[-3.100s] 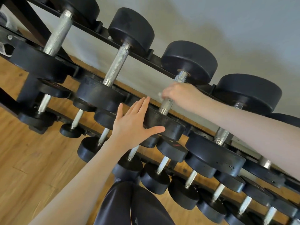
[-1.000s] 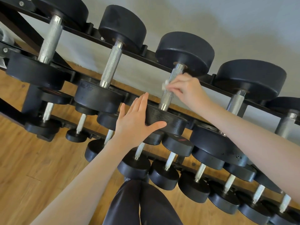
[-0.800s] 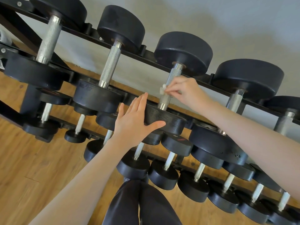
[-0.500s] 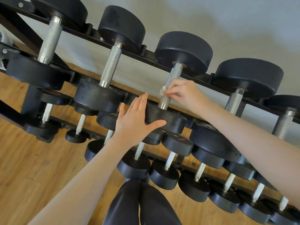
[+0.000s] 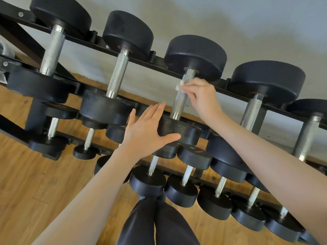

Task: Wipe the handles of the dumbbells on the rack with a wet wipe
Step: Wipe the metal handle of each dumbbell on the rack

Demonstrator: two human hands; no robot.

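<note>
Right hand (image 5: 201, 98): fingers (image 5: 190, 90) curled, pinching a small white wet wipe (image 5: 179, 85) against the upper part of a knurled steel handle (image 5: 180, 100). Only a crumpled corner of the wipe visible left of the knuckles; the rest hidden under the fingertips. Left hand (image 5: 146, 133): fingers straight and together, laid flat against the near black head (image 5: 178, 130) of the same dumbbell, thumb spread along the head's lower edge, gripping nothing.

Holding that dumbbell: the top tier of a black rack (image 5: 159, 60), far head (image 5: 195, 56) propped over the rear rail, near head on the front rail. Left of the wiped handle on the same tier, two more dumbbells: the nearer one (image 5: 117, 73) just beside, the farther one (image 5: 52, 50) cut off by the upper left edge. Right of the wiped handle, another dumbbell (image 5: 251, 112) with its lower head hidden behind the right forearm, then one more (image 5: 307, 137) cropped at the right edge.

Below the wiped handle, lower tiers filled with smaller dumbbells (image 5: 184, 175), several partly covered by the left hand and both forearms; markings on a red-labelled head (image 5: 199, 151) too small to read. Tier count hard to make out under the overlap.

Farther below, dark trouser legs (image 5: 155, 225) cut off at the bottom edge. Wooden floor (image 5: 35, 183) beneath the rack, grey wall (image 5: 247, 23) behind it. At the far left of the rack, a pale object (image 5: 4, 50) mostly out of frame, not identifiable.
</note>
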